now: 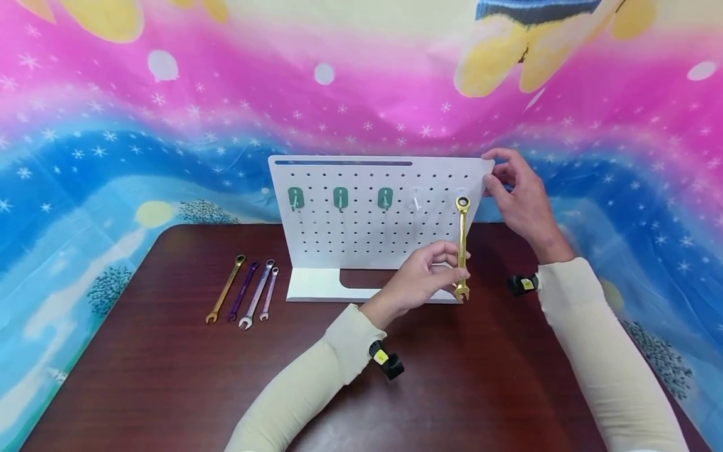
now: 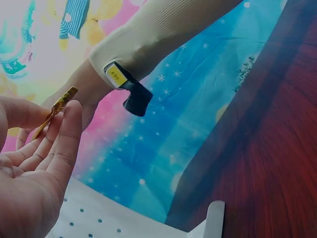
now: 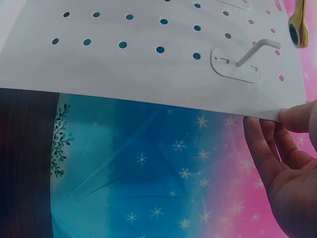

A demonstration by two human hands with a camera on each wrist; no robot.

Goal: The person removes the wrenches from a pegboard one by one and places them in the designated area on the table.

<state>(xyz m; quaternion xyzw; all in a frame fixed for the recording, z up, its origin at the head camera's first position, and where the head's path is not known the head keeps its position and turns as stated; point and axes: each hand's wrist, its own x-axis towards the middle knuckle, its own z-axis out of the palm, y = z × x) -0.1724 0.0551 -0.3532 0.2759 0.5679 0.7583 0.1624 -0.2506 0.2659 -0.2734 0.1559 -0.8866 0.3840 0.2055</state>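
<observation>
My left hand (image 1: 425,274) pinches a shiny gold combination wrench (image 1: 462,242) near its lower end, in front of the pegboard's right side. The wrench stands upright, ring end up, beside the rightmost hook. In the right wrist view that white hook (image 3: 257,52) is bare, and the ring of the wrench (image 3: 297,29) shows apart from it. My right hand (image 1: 521,198) grips the upper right edge of the white pegboard (image 1: 361,235) between thumb and fingers. In the left wrist view the wrench (image 2: 62,101) sits between thumb and fingertips.
Several wrenches (image 1: 260,294) lie side by side on the dark wooden table (image 1: 169,376), left of the pegboard. Green hooks (image 1: 341,198) and a white hook (image 1: 415,199) line the board's upper part. A patterned cloth (image 1: 226,94) hangs behind.
</observation>
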